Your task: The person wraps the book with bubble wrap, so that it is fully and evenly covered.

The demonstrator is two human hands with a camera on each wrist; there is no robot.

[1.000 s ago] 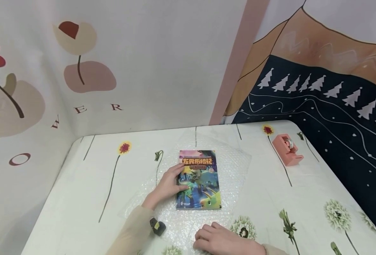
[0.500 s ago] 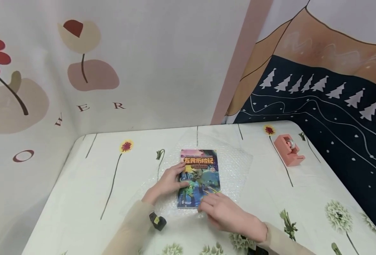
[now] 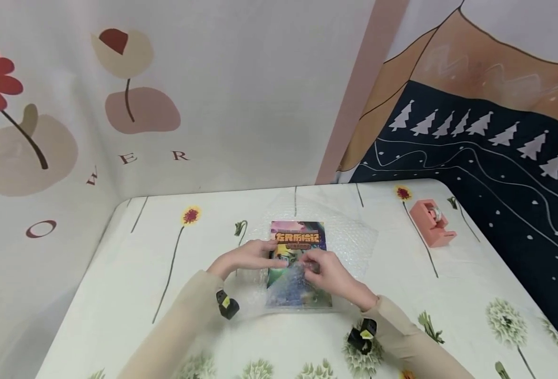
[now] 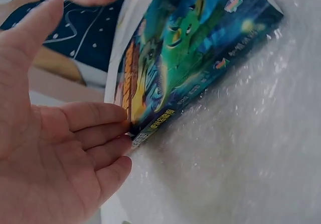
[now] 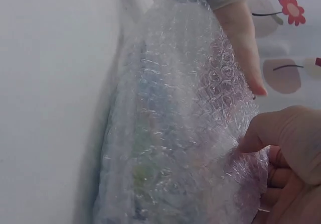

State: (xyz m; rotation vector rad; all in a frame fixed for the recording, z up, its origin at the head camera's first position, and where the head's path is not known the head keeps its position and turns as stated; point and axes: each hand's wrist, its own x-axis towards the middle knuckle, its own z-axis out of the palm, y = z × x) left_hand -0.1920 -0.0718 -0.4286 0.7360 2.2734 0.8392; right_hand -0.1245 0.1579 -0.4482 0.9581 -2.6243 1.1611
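A colourful book (image 3: 300,231) lies on bubble wrap (image 3: 354,231), and a flap of the wrap covers its lower part. My right hand (image 3: 331,273) pinches the edge of that flap above the middle of the book; in the right wrist view the wrap (image 5: 170,133) runs up to the thumb and fingers of my hand (image 5: 291,153). At the book's left edge rests my left hand (image 3: 247,256), fingers extended. The left wrist view shows fingertips of the left hand (image 4: 65,148) touching the side of the book (image 4: 185,58).
A pink tape dispenser (image 3: 431,223) stands at the back right of the table, on a white cloth (image 3: 132,273) printed with flowers. Patterned curtains (image 3: 250,105) rise behind and at the right.
My right hand has moved up from the near side of the book, bringing the wrap's flap over the lower part of the cover. My left hand has stayed at the left edge.
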